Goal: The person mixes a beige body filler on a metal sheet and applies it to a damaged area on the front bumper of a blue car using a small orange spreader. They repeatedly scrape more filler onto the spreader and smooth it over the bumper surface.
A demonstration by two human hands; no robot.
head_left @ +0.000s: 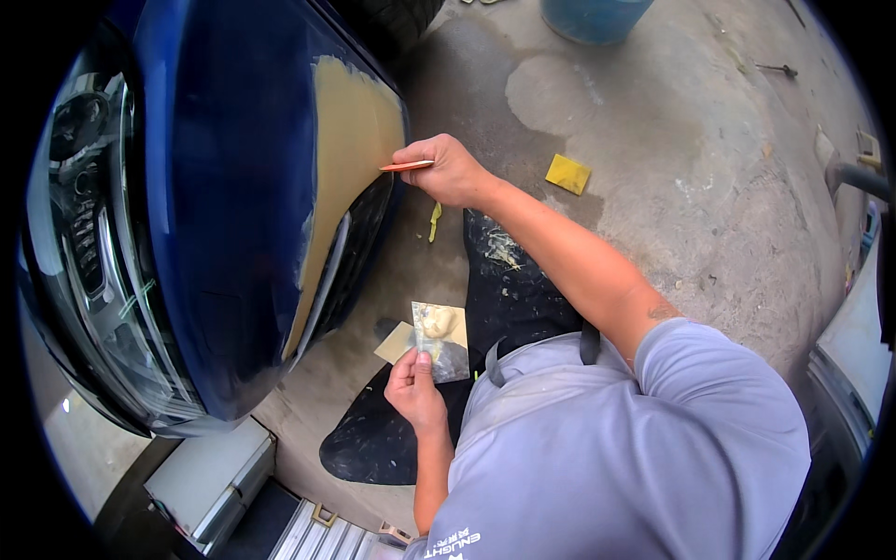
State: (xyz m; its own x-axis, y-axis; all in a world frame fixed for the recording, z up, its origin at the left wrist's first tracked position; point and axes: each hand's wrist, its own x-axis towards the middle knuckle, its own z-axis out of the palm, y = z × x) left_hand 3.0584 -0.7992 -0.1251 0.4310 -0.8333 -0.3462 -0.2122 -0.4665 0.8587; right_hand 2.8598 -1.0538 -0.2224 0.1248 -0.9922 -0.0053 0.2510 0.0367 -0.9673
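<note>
My right hand pinches a thin orange putty spreader, seen nearly edge-on. The spreader's tip meets the right edge of a broad coat of tan body filler on the dark blue car bumper. Lower down, my left hand grips a small flat mixing board, its thumb on top. A mound of pale putty lies on that board. Behind its left side shows a tan square piece; whether the hand also holds this cannot be made out.
The car's headlight is at the far left, a tire at the top. A yellow square pad lies on the concrete floor, with a blue bucket beyond. Grey cases stand at the lower left. My dark-trousered legs are bent below the bumper.
</note>
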